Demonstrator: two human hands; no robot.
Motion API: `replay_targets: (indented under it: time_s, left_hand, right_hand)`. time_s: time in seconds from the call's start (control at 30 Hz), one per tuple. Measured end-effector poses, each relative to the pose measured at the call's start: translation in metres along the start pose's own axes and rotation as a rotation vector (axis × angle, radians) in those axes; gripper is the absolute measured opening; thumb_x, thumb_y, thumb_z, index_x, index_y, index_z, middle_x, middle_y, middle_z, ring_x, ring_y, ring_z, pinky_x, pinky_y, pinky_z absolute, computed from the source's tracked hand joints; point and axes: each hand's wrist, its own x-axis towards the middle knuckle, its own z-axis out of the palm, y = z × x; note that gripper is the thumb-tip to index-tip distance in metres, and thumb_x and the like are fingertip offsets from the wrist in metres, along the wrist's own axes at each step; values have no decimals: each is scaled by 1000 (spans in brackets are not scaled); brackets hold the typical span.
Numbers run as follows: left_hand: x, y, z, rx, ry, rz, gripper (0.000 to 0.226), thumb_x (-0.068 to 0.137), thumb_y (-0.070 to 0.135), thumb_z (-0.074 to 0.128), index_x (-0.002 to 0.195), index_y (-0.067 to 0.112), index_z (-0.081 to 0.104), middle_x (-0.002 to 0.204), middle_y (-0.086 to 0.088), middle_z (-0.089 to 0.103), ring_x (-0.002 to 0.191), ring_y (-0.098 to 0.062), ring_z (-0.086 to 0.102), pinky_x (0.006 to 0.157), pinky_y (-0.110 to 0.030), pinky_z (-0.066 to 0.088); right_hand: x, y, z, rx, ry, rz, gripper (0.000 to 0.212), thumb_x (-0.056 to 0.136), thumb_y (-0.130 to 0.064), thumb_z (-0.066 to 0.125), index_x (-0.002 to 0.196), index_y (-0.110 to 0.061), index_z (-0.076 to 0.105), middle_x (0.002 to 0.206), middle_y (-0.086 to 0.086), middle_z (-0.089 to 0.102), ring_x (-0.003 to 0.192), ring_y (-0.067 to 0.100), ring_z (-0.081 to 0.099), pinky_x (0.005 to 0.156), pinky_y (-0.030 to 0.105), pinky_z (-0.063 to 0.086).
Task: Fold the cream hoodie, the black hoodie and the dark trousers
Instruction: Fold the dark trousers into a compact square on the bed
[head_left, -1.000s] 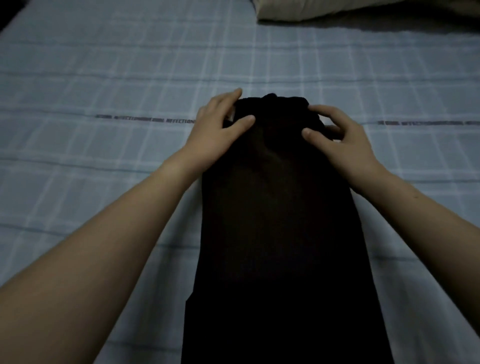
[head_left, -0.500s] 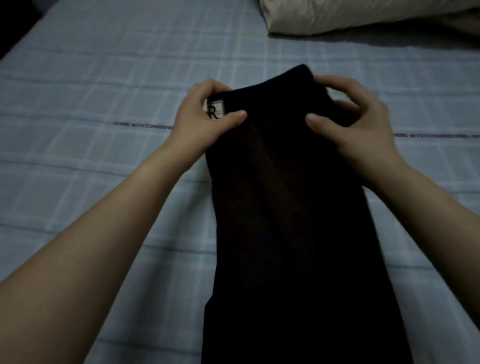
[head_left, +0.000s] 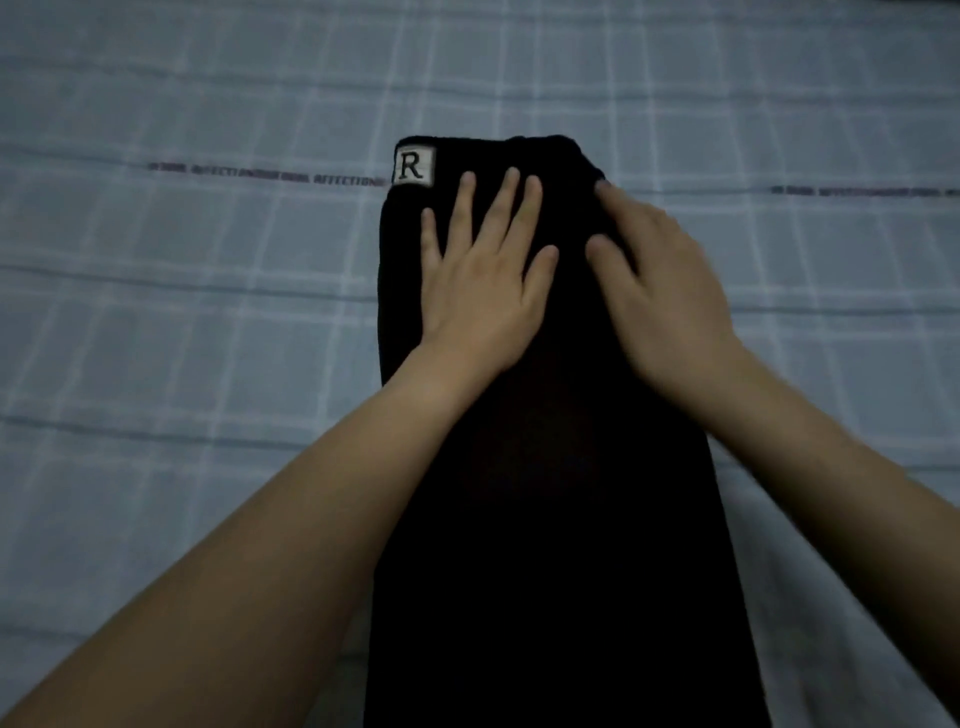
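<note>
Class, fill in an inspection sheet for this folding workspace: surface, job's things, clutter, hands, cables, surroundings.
Surface: checked blue-grey bed sheet with a printed text band across it.
Job's things: one dark garment in a long narrow fold, white R patch at its far left corner; whether it is the trousers or a hoodie cannot be told. No cream hoodie in view.
Clutter: nothing seen.
Grippers: left hand lies flat on the garment, fingers spread; right hand, blurred, rests flat near its far right edge.
Cables: nothing seen.
Surroundings: nothing seen beyond the sheet.
</note>
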Motion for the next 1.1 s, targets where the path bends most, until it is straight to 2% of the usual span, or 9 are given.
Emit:
replay_targets:
  time_s: [0.1,0.17,0.3,0.43,0.57,0.67,0.77,1.1]
  left_hand:
    - [0,-3,9,19,11,24,59,102,48,22,157,27,8,165,6,7,152,-23,-3,121,-52,-1]
    - [-1,-6,12,22,-34,28,60,102,48,22,156,27,9,165,6,8,152,-23,-3,120,-53,-1]
    - [-2,3,-7,34,-145,33,61,103,48,21,156,25,4,165,4,1,151,-24,-8,121,-53,-1]
    - [-37,20,-40,76,-200,-33,60,104,43,23,157,18,9,165,-6,5,151,-27,0,122,-50,3]
    - [-194,61,-58,-33,-146,52,58,99,38,25,150,11,36,158,-8,32,147,-30,25,119,-49,15]
    - [-267,48,-45,99,-152,145,57,98,40,34,149,14,40,157,-5,35,147,-28,25,119,-51,16]
    - [-276,34,-30,119,-153,171,57,100,41,33,153,19,29,160,-1,26,150,-23,15,121,-48,10]
    - [-279,37,-23,140,-78,164,55,103,41,30,154,20,28,160,-1,26,151,-24,13,122,-46,6]
  right_hand:
    - [-37,15,18,-163,-56,-44,58,100,-51,25,156,-38,20,166,0,16,152,23,14,123,43,15]
    - [-37,29,22,-128,-62,-19,59,99,-53,24,156,-40,17,166,-2,16,152,23,16,122,49,20]
    - [-33,32,13,-109,-86,-39,62,98,-55,24,157,-37,20,165,1,19,150,23,23,120,48,25]
    - [-39,9,-5,-263,-129,-6,60,103,-51,30,158,-33,16,167,4,10,153,31,10,122,51,11]
    - [-164,-30,-21,-191,-61,-52,61,98,-44,33,156,-24,30,163,6,26,151,28,19,120,48,15]
    - [-257,-17,-15,-260,-119,-41,60,99,-46,31,155,-26,32,162,-1,29,152,21,20,121,48,16]
    - [-283,16,-6,-351,-153,-55,59,100,-44,32,156,-28,28,163,-5,25,152,16,18,120,52,21]
    - [-290,19,-1,-347,-121,-85,56,103,-39,31,156,-22,27,163,0,26,152,21,17,121,49,20]
